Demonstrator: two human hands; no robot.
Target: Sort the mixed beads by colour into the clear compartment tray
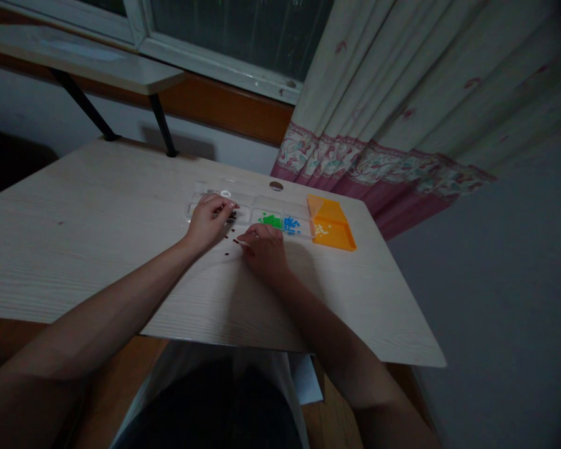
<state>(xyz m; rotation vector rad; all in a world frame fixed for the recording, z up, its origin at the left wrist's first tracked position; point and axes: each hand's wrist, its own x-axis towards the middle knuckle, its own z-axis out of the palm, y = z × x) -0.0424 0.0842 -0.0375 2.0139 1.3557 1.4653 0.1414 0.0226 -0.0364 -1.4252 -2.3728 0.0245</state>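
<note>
My left hand (208, 219) is over the left compartment of a clear plastic tray (244, 215), its thumb and fingers pinched together. A tiny dark brown piece shows at its fingertips; more dark pieces (232, 216) lie in the compartment just below. My right hand (265, 251) rests on the table in front of the tray, fingertips closed beside a loose dark piece (235, 241). What those fingers hold, if anything, is too small to make out. Green pieces (272, 221) and blue pieces (290, 225) fill neighbouring compartments, partly behind my right hand.
An open orange case (348, 237) with several cream pieces (321, 230) stands at the tray's right end. A few dark pieces (227, 254) are scattered on the pale wooden table (121, 206). A raised shelf (98, 62) on black legs stands back left; a curtain (378, 125) hangs behind.
</note>
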